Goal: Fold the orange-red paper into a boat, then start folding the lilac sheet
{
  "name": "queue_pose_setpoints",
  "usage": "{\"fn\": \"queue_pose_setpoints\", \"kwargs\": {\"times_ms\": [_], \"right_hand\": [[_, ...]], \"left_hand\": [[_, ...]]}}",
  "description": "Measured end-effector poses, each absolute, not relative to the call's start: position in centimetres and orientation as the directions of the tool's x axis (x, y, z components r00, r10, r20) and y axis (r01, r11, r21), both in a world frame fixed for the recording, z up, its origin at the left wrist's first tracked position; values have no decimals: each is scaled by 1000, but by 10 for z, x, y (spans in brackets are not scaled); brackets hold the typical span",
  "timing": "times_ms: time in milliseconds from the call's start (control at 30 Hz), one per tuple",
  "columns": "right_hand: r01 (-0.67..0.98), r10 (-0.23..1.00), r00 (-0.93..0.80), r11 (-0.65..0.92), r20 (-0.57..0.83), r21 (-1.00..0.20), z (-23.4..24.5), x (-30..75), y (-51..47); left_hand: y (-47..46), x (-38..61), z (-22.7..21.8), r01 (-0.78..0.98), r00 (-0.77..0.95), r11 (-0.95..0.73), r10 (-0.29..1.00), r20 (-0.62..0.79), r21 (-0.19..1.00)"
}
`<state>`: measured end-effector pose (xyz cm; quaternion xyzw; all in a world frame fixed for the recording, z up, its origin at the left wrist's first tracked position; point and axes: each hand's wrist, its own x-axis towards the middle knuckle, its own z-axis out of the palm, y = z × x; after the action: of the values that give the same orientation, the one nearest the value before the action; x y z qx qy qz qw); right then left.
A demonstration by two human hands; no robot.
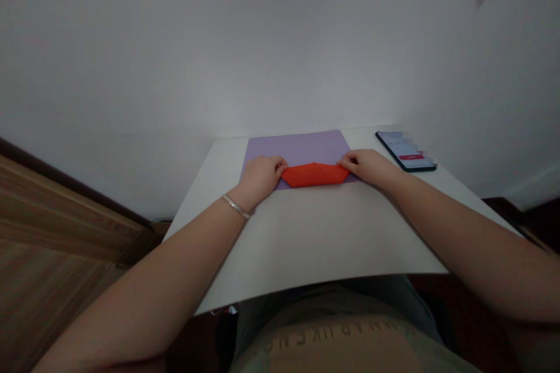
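A folded piece of orange paper (315, 175) lies across the near part of a purple sheet (297, 147). It is long and narrow, with slanted ends and a small peak midway along its far edge. My left hand (265, 175) pinches its left end between thumb and fingers. At the opposite end, my right hand (365, 164) has its fingertips closed on the right corner. Parts of both ends are hidden under my fingers. A silver bangle (236, 206) circles my left wrist.
The white table (324, 239) meets a pale wall (280, 41) at its far edge. A phone (406, 151) with its screen lit lies at the back right, beyond my right hand. Wooden furniture (56, 233) stands at the left, below the tabletop.
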<state>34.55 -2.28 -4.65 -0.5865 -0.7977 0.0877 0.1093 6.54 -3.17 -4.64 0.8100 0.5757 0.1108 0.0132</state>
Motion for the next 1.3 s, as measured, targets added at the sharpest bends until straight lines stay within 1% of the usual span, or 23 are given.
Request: {"fn": "queue_pose_setpoints", "kwargs": {"times_ms": [133,333,433,567,767,933,1033,1100,1200,1267,1300], "right_hand": [[951,956,-288,292,46,-105,-47,342,-20],[937,937,-348,347,30,30,-45,339,-17],[934,934,-356,354,24,53,-44,339,-17],[948,947,-318,319,44,0,-44,341,-18],[956,955,-292,293,46,-14,-43,340,-21],[960,960,-276,277,54,-23,-43,340,-23],[964,962,-262,265,78,-30,-45,340,-24],[954,946,-295,300,133,-14,-45,339,-26],[911,877,-397,412,270,2,-47,336,-28],[870,832,-454,491,320,-43,-47,332,-30],[842,815,-483,532,319,-84,-47,329,-31]], "left_hand": [[-36,67,-43,937,338,-349,924,179,32],[-43,71,-40,910,411,-385,886,214,-153],[-44,72,-41,883,458,-413,861,221,-221],[-46,70,-41,861,491,-432,843,219,-268],[-47,69,-41,860,490,-420,839,237,-289],[-47,70,-41,880,453,-397,866,211,-260],[-47,71,-41,899,413,-357,884,221,-252],[-46,70,-40,915,382,-328,892,241,-235],[-43,70,-41,923,376,-328,877,298,-199],[-42,69,-42,906,422,-394,855,301,-152],[-41,69,-43,891,454,-439,844,286,-117]]}}
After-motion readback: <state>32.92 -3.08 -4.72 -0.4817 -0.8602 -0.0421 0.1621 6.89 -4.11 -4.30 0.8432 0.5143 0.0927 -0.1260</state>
